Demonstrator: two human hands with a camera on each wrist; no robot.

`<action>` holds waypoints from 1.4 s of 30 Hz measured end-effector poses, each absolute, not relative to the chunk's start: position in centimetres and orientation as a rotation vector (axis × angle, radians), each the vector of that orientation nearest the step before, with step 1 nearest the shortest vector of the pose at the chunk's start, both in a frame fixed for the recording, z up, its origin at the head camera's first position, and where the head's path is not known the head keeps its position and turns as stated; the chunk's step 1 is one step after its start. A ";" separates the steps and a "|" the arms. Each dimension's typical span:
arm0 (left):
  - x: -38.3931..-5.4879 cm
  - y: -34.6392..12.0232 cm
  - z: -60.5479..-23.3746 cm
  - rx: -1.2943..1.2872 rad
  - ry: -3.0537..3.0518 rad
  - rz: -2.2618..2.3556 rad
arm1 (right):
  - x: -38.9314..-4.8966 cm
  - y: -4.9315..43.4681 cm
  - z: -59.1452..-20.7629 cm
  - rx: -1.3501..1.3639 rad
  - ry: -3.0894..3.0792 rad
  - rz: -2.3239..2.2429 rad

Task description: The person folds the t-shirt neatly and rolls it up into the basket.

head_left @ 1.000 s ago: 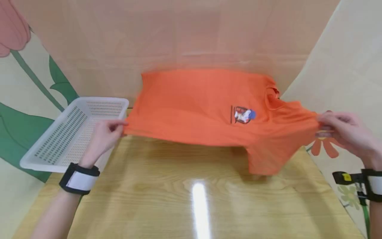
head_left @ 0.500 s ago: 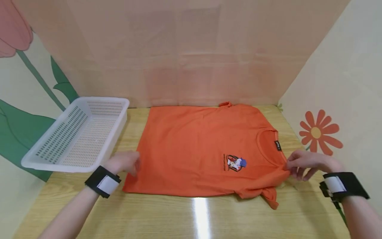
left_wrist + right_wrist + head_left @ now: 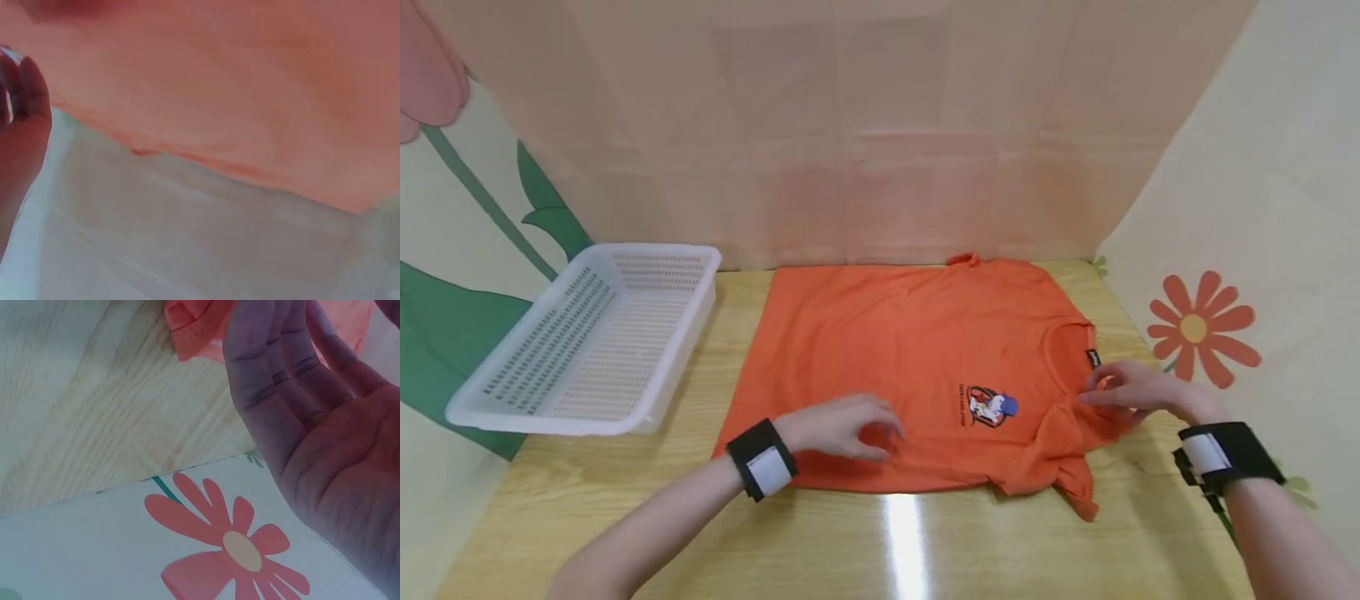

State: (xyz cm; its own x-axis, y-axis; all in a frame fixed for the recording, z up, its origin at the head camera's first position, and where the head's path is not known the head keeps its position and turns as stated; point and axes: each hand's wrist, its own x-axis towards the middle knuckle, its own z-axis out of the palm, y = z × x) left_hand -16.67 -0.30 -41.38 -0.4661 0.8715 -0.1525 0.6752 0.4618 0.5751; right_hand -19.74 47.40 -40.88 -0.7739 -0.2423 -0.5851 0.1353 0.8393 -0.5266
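An orange T-shirt (image 3: 880, 358) lies spread on the wooden table, its collar to the right and a small printed logo on its chest. Above its lower front part is my left hand (image 3: 842, 425), fingers loosely curved with nothing held. My right hand (image 3: 1131, 390) is at the collar and near shoulder, where the cloth is bunched. Its thumb and forefinger look apart at the tips. In the right wrist view the fingers (image 3: 300, 369) run fairly straight over the orange cloth, and their tips are cut off. The near sleeve (image 3: 1078, 487) is crumpled.
A white perforated plastic basket (image 3: 658, 392) stands at the left of the wooden table (image 3: 1000, 550). Behind is a pinkish cloth backdrop (image 3: 850, 125). A flower-printed panel (image 3: 1285, 250) borders the right side.
The shirt came down from the air onto the table. My left hand left its hem and moved right over the shirt. My right hand shifted left toward the collar, and the cloth there bunched.
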 end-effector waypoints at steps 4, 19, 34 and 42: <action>-15.8 5.7 -41.9 1.583 2.313 0.445 | -20.3 46.6 -41.3 -0.216 2.387 -0.798; -13.0 16.4 -44.4 2.165 2.438 -0.297 | -21.5 47.0 -43.0 -0.206 2.309 -0.840; -12.0 20.4 -45.6 1.980 2.637 -0.168 | -22.3 48.6 -44.9 -0.253 2.601 -0.647; -13.3 20.0 -43.8 1.684 1.969 0.886 | -22.6 48.7 -44.7 -0.278 2.591 -0.686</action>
